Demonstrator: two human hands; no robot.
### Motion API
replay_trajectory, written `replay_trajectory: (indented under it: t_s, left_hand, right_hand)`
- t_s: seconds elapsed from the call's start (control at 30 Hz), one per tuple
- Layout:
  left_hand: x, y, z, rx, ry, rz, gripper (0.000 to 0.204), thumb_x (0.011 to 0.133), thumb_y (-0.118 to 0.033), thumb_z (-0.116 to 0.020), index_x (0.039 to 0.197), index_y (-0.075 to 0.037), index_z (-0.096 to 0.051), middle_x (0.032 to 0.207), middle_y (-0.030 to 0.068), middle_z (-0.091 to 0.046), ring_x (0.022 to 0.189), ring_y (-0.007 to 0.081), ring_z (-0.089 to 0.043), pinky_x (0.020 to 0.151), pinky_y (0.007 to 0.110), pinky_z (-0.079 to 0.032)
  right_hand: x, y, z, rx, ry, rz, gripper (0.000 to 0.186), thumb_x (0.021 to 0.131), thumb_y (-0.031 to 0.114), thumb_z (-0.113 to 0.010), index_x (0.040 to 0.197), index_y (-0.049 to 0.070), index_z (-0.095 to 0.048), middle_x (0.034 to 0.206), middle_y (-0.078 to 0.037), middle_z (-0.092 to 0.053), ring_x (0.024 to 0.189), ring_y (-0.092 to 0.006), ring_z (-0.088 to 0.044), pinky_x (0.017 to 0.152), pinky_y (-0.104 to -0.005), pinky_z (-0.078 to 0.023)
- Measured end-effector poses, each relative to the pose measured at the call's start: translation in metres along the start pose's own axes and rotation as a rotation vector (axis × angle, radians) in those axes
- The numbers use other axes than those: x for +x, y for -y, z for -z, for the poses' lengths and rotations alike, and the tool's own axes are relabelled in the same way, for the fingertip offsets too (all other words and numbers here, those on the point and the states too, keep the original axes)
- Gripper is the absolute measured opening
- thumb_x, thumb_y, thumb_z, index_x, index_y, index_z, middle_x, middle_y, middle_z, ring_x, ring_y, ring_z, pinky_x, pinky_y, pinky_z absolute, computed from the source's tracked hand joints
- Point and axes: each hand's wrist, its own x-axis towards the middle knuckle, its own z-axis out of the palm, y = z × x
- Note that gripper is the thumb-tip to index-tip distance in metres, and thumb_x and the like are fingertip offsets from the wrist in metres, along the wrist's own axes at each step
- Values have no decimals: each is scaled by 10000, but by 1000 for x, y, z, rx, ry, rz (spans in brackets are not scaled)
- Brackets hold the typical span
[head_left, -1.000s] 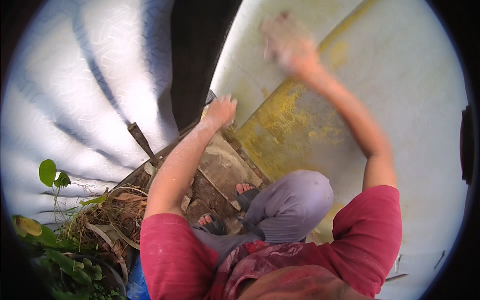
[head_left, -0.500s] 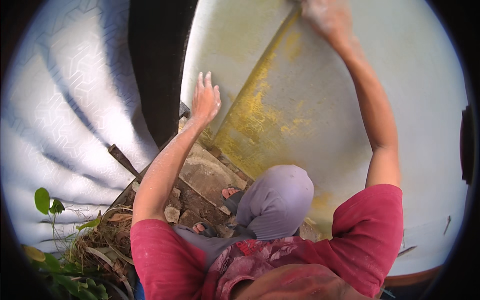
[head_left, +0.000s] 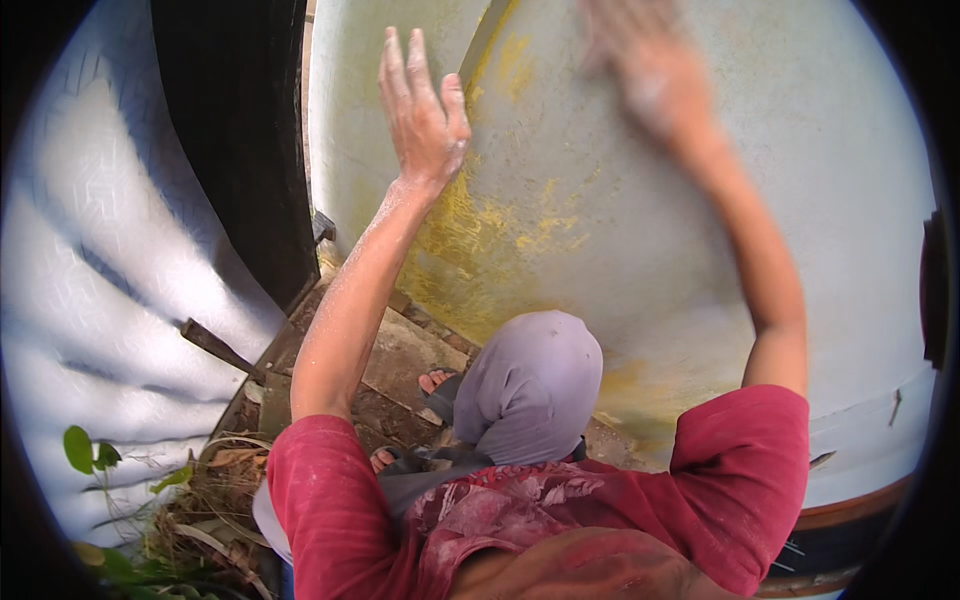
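A pale wall [head_left: 800, 220] with a peeling yellow patch [head_left: 460, 230] and a sharp corner edge stands in front of me. My left hand [head_left: 425, 115] is raised before it near the corner edge, its fingers stretched out and powdered white. Nothing shows in it, and I cannot tell if it touches the wall. High on the right, my right hand [head_left: 660, 75] is over the grey-white face of the wall, also dusted white. Motion smears its fingers, so anything under them cannot be made out.
At the left, a pale patterned sheet [head_left: 100, 300] hangs in folds beside a black upright panel [head_left: 235, 130]. Below lie a stone ledge [head_left: 400, 355], a short wooden stick [head_left: 215, 345], and dry plants with green leaves [head_left: 80, 450]. My bent knee [head_left: 540, 370] is close to the wall.
My left hand has risen and moved slightly right, toward the corner edge. My right hand has come down a little from the top of the view. The view itself has shifted.
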Motion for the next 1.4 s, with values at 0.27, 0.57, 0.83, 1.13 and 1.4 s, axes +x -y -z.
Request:
replay_trajectory:
  t_s: [0.27,0.57,0.83,1.13,1.4]
  left_hand:
    - [-47,53,1,134,-77,102,536,1032,-210,-501,1509,18,-417,1576,264,-381,1436,420,-388,1181,542,-316]
    - [-62,37,-22,12,-14,158,602,1023,-190,-475,1572,15,-339,1631,263,-316,1502,438,-304,1250,490,-242]
    - [-51,75,23,125,-117,217,502,1047,-164,-445,1512,24,-439,1556,269,-437,1453,437,-387,1228,483,-282]
    - [-50,52,22,79,-74,190,505,1042,-167,-448,1514,13,-432,1592,257,-389,1439,438,-395,1216,490,-298]
    - [-67,71,41,132,-119,235,476,1043,-157,-452,1480,31,-466,1560,267,-427,1429,434,-413,1210,479,-308]
  right_hand:
    - [-68,98,-37,344,167,204,481,999,332,-540,1422,117,-617,1522,-71,-557,1454,-273,-459,1245,-417,-314]
    - [-133,178,-87,240,457,293,618,920,233,-618,1514,108,-503,1584,-65,-485,1499,-266,-390,1267,-422,-281]
    - [9,50,-31,94,-72,-94,485,975,172,-529,1455,101,-537,1549,-128,-480,1465,-294,-399,1224,-461,-283]
    - [-104,250,-137,419,237,236,567,962,205,-584,1513,90,-511,1605,-80,-454,1537,-278,-325,1302,-433,-195]
    - [-31,163,-61,337,189,51,558,872,115,-648,1428,128,-609,1527,-47,-550,1443,-227,-478,1235,-386,-332]
